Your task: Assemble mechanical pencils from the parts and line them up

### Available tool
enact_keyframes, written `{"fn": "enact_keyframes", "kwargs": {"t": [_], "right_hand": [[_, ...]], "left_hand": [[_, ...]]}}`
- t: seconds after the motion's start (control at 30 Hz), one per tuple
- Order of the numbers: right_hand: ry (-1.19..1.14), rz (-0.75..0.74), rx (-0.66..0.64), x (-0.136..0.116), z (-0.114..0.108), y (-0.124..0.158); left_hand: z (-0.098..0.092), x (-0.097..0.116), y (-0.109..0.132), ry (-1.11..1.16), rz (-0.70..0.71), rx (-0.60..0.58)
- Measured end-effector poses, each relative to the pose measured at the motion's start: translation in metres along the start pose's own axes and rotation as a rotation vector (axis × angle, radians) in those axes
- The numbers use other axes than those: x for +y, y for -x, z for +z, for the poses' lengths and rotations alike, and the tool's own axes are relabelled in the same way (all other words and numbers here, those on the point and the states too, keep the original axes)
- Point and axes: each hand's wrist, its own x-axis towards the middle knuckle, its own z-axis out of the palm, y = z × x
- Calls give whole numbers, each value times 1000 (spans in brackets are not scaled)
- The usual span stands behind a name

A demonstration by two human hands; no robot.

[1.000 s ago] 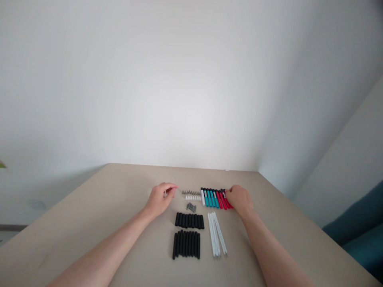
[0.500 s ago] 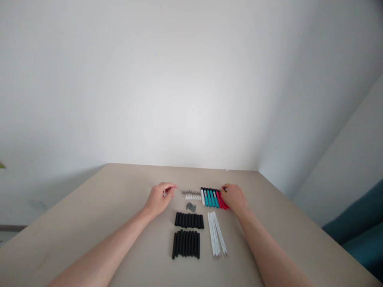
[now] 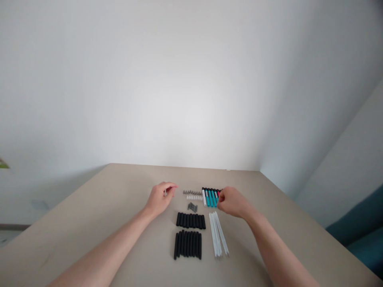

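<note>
My left hand (image 3: 161, 198) hovers just left of a row of small metal springs (image 3: 192, 192), thumb and fingertips pinched together; whatever may be between them is too small to make out. My right hand (image 3: 233, 202) is curled closed at the right end of a row of pen barrels, covering most of the red ones. A white barrel (image 3: 204, 197) and several teal barrels (image 3: 211, 198) with black ends show beside it. What the right fingers hold is hidden. Below the springs lie small white plastic pieces (image 3: 194, 197) in a row and a cluster of small grey metal parts (image 3: 192, 207).
Nearer to me, two rows of black tubes lie side by side, a shorter set (image 3: 190, 221) and a longer set (image 3: 188, 244). White pen refills (image 3: 218, 235) lie to their right. The beige table (image 3: 134, 247) meets a white wall; teal fabric (image 3: 356, 223) hangs at right.
My right hand has turned and drawn slightly nearer, its fingers curling more tightly beside the red barrels. The left hand keeps its pinch nearly in place. The view has shifted slightly.
</note>
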Motion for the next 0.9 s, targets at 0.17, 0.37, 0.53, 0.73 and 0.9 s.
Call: {"fn": "enact_keyframes", "kwargs": {"t": [0.17,0.37,0.53,0.73,0.9], "right_hand": [[-9,-11,-295,-2,-1,15],[59,-39,-334,-16,0,20],[128,-48,-282,-24,3,24],[171,-55,-261,-26,3,26],[181,-69,-272,-27,3,27]], "left_hand": [[0,-2,0,-3,5,4],[0,-2,-1,0,-1,4],[0,0,-2,-1,-9,6],[0,1,-2,-1,8,3],[-1,1,-3,-3,3,0]]}}
